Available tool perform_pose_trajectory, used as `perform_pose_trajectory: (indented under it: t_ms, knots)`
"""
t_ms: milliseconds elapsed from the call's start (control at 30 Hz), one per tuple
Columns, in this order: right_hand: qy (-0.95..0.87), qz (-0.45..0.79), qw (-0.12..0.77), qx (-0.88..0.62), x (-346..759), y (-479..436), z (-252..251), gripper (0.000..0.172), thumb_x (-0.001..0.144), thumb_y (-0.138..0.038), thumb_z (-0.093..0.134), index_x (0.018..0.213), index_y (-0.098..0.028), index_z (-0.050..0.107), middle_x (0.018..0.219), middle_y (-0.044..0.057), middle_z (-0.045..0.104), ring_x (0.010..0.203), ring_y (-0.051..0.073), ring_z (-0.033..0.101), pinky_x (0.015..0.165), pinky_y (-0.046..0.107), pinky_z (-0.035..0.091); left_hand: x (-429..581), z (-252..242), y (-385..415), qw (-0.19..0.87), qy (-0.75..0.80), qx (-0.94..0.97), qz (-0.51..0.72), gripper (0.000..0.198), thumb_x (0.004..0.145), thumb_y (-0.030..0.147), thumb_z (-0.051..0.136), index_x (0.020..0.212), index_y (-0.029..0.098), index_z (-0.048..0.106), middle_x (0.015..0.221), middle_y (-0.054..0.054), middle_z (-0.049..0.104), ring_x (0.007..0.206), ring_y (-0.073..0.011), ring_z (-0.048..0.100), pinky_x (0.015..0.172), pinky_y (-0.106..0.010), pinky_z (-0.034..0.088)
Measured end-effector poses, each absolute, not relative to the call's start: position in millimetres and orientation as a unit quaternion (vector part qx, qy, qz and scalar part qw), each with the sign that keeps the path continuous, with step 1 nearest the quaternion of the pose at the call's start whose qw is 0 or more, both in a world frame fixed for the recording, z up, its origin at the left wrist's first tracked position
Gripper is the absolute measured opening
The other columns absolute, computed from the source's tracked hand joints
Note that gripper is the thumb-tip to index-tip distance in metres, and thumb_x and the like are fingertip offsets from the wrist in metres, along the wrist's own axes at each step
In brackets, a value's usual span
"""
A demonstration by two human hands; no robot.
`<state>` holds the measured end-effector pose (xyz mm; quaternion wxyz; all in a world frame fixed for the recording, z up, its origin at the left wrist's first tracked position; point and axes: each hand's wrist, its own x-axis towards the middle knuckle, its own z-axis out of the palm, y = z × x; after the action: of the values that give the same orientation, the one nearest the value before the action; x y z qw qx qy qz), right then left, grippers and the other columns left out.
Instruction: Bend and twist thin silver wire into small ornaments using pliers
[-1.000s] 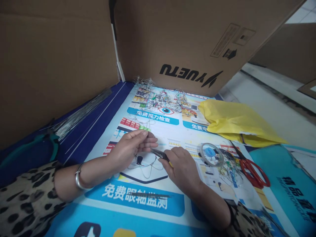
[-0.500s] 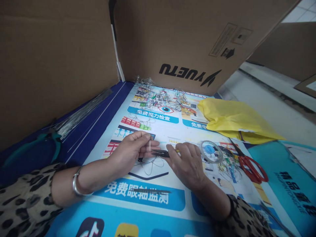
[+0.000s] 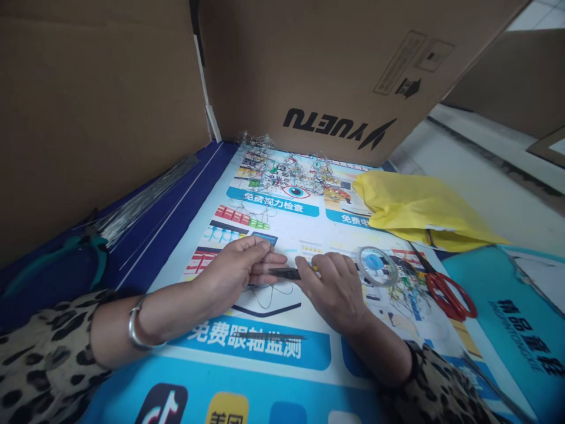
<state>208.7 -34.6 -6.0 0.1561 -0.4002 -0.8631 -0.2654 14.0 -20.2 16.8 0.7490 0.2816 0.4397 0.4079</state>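
My left hand (image 3: 233, 265) is pinched, thumb against index finger, on a thin metal wire; most of the wire is hidden by the fingers. Curved wire loops (image 3: 266, 297) show just below that hand, and I cannot tell whether they belong to the same piece. My right hand (image 3: 333, 288) is wrapped around pliers (image 3: 285, 273) with dark, narrow jaws and a bit of yellow at the grip. The jaw tips reach the left fingers, close to the pinch. Under both hands lies a printed poster sheet (image 3: 282, 383).
Tangled bent wires (image 3: 318, 176) lie at the back, a straight wire bundle (image 3: 150, 194) and teal-handled pliers (image 3: 95, 253) at left. On the right are a tape roll (image 3: 361, 265), red scissors (image 3: 445, 294), a yellow bag (image 3: 424, 206) and a teal bag (image 3: 489, 300). Cardboard (image 3: 265, 70) walls the back.
The plier jaws have turned slightly and sit closer to the left fingers. The upright wire end seen earlier above the jaws no longer shows. The view has shifted slightly.
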Motion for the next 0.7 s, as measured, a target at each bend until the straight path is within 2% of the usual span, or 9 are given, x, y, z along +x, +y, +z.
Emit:
perform_pose_trajectory:
  t_ms: [167, 433, 700]
  knots:
    - [-0.865, -0.266, 0.14, -0.4, 210.5, -34.6, -6.3, 0.019, 0.082, -0.026, 0.057, 0.1, -0.021, 0.059, 0.075, 0.004, 0.053, 0.072, 0.019, 0.039, 0.064, 0.034, 0.025, 15.8, 22.2, -21.1, 0.755, 0.442, 0.27, 0.403, 0.01, 0.083, 0.021, 0.058, 0.077, 0.016, 0.052, 0.078, -0.006, 0.069, 0.082, -0.0166, 0.067, 0.064, -0.022, 0.055]
    - [-0.866, -0.271, 0.137, -0.398, 210.7, -35.3, -5.3, 0.017, 0.083, -0.022, 0.053, 0.099, -0.02, 0.059, 0.074, 0.004, 0.052, 0.071, 0.018, 0.039, 0.063, 0.034, 0.024, 13.1, 17.3, -19.4, 0.758, 0.446, 0.272, 0.389, 0.015, 0.081, 0.027, 0.062, 0.077, 0.016, 0.052, 0.085, -0.007, 0.07, 0.087, -0.0185, 0.066, 0.066, -0.025, 0.055]
    - [-0.877, -0.248, 0.133, -0.389, 210.5, -34.6, -4.2, 0.014, 0.084, -0.022, 0.052, 0.095, -0.018, 0.06, 0.071, 0.004, 0.051, 0.07, 0.018, 0.039, 0.062, 0.034, 0.026, 13.6, 19.6, -18.7, 0.764, 0.436, 0.285, 0.38, 0.016, 0.081, 0.027, 0.061, 0.074, 0.016, 0.052, 0.081, -0.006, 0.07, 0.079, -0.0169, 0.067, 0.068, -0.026, 0.054]
